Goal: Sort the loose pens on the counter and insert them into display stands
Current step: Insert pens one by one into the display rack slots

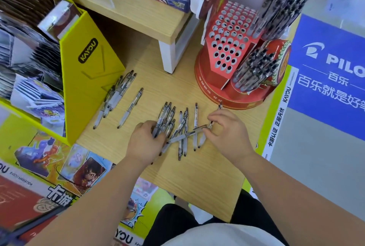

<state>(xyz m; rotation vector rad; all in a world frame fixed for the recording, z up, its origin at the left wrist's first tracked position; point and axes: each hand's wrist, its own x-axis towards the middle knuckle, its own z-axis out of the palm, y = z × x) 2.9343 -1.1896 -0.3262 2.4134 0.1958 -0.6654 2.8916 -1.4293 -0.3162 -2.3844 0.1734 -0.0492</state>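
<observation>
Several clear pens with black clips lie loose on the wooden counter (197,176). My left hand (145,142) grips a bunch of pens (166,117) at their lower ends. My right hand (227,127) pinches the clip end of one pen (185,136) that lies crosswise over the others. A second heap of pens (115,95) rests by the yellow box, with a single pen (131,107) beside it. The red round display stand (233,48) at the back right has many empty holes and a filled section of pens (254,67).
A yellow card box (88,79) stands at the left with card packs behind it. A raised wooden shelf (158,26) with a white leg sits at the back. Printed posters cover the counter's left front. A blue sign (331,75) is at the right.
</observation>
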